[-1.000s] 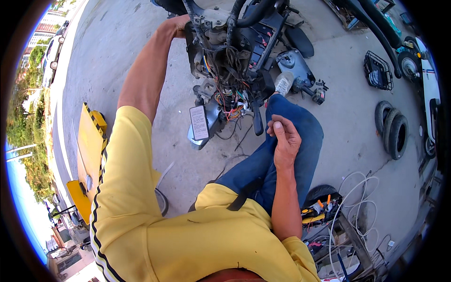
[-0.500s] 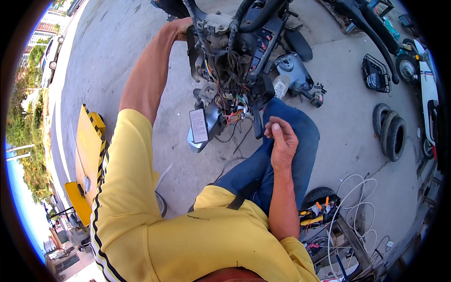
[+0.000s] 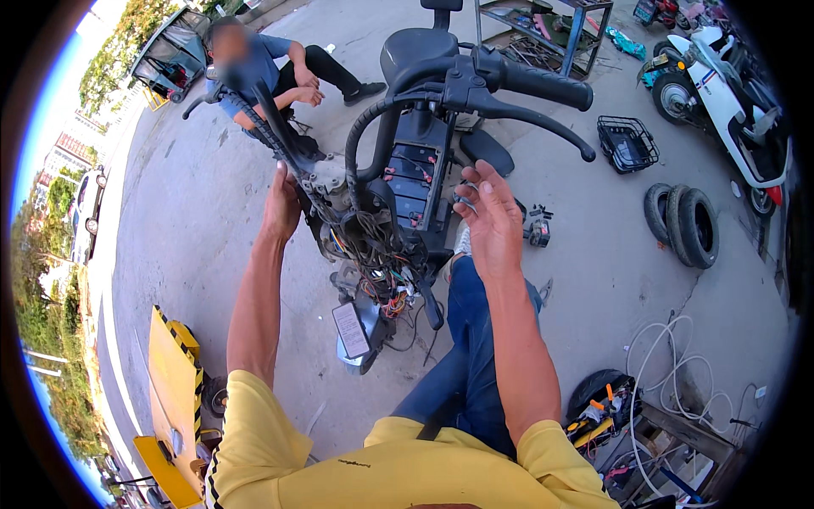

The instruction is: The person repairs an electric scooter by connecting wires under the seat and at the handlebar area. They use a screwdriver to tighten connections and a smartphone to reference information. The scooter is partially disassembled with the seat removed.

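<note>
A partly stripped electric scooter [image 3: 394, 182] stands in front of me, its front cover off and a bundle of coloured wires [image 3: 394, 293] hanging out. My left hand [image 3: 281, 204] is at the left side of its front frame, thumb up; the other fingers are mostly hidden. Right of the frame, my right hand [image 3: 493, 212] is raised with loosely bent fingers apart, and I make out nothing held in it. Dark battery blocks [image 3: 411, 187] sit in the scooter's floor. Below the wires is a flat, dark-edged rectangle [image 3: 350, 329] with a white printed face.
Another person [image 3: 263, 85] sits at the far left, beyond the handlebar [image 3: 543, 85]. To the right are a black basket [image 3: 627, 142], several tyres [image 3: 699, 229] and a white scooter [image 3: 721, 93]. A tool bag [image 3: 598, 416], pale hose [image 3: 636, 373] and yellow cart [image 3: 174, 390] lie nearer.
The view has tilted up, bringing the handlebar and the seated person into sight. My left hand has come nearer along the frame's left side. My right hand has risen and its fingers have spread somewhat.
</note>
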`<state>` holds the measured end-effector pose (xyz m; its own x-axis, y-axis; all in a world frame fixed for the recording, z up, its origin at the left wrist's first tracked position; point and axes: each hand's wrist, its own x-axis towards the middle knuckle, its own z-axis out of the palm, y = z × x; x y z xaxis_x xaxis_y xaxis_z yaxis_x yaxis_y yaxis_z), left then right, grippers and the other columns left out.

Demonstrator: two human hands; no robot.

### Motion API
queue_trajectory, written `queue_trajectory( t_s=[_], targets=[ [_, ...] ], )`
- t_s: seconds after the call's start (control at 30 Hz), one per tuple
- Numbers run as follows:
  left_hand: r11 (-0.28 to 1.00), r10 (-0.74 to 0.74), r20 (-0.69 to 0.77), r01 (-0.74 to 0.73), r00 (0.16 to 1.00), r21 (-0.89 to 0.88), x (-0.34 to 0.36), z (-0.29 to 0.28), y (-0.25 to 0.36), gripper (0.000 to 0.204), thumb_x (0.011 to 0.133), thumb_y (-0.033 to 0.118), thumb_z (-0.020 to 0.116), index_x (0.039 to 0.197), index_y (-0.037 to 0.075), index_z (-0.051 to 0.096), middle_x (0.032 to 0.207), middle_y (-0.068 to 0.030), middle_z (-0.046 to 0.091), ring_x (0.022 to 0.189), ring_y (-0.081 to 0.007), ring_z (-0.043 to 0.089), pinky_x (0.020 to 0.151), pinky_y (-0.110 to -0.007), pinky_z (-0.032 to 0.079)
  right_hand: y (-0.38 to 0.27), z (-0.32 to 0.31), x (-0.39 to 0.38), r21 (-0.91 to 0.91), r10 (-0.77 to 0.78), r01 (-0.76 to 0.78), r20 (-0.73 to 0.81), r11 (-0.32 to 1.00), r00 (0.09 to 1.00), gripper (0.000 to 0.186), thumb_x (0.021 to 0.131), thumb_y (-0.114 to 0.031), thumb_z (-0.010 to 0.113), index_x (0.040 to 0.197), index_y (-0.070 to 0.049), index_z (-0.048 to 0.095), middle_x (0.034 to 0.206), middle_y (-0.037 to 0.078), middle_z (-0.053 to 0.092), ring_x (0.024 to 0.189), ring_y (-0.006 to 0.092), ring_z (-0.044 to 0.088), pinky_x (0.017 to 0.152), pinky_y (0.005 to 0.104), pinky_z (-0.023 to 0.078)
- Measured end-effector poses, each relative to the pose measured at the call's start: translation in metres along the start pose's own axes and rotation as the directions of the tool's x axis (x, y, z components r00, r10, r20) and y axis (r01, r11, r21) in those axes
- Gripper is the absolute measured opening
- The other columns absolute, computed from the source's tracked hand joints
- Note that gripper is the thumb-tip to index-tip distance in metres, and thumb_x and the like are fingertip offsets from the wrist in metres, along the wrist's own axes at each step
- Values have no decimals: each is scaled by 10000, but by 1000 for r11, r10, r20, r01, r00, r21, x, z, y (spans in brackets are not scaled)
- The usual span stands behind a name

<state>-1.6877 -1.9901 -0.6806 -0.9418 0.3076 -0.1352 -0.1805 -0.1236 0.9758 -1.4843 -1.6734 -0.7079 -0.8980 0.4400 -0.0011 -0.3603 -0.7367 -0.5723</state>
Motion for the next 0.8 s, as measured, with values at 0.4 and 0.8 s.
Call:
queue_trajectory(
  t_s=[0.4,0.8],
  targets=[
    [983,104,-66,-93,992,156,-12,4,-20,420,1087,331,436,1220,31,698,1153,-60,735,1046,-175,644,942,-342,475,-16,44,107,279,-154,59,332,958,930,419,945,51,667,1343,-72,630,1190,106,720,1016,215,725,876,371,631],
    [959,78,49,-88,996,270,-2,-17,-29,540,1137,432,390,1385,6,611,1344,-93,667,1179,-195,613,1043,-354,462,-32,36,118,97,-129,98,401,990,907,402,987,-40,661,1376,-109,583,1185,63,712,1053,179,700,887,372,587]
  ],
)
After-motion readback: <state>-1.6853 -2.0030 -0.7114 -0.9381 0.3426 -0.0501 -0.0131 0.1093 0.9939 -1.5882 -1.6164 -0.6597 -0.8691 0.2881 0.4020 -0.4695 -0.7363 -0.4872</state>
